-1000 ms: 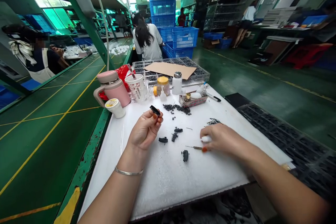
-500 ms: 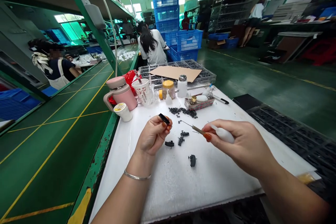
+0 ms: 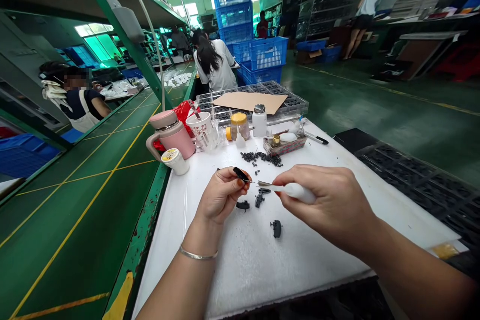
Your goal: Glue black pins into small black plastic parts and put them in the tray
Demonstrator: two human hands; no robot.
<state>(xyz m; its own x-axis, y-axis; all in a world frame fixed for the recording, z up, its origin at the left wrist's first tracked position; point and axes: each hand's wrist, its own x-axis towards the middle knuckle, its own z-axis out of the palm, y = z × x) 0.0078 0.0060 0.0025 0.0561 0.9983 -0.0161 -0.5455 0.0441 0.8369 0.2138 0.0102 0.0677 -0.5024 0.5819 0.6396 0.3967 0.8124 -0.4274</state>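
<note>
My left hand (image 3: 222, 195) pinches a small curved black plastic part (image 3: 242, 175) between thumb and fingertips, above the white tabletop. My right hand (image 3: 330, 205) has its fingers closed on a white squeeze bottle (image 3: 301, 193) with a narrow nozzle, pointing left. A slim metal tool with a thin tip (image 3: 264, 184), perhaps tweezers, is in the same grip. Its tip reaches the right end of the black part; whether they touch I cannot tell. Below lie several similar dark parts, among them one part (image 3: 277, 229) nearest me and another (image 3: 243, 205) by my left hand.
A heap of tiny black pieces (image 3: 262, 158) lies beyond my hands. Behind it stand a pink mug (image 3: 174, 137), a white jar (image 3: 259, 122) and a patterned box (image 3: 287, 146). A knife (image 3: 317, 138) lies at right. The green conveyor (image 3: 86, 200) runs along the left; people work farther off.
My right hand has moved left with the bottle and metal tool, bringing the tool's tip to the black part. The bottle now points more level. My left hand keeps its pinch, barely shifted.
</note>
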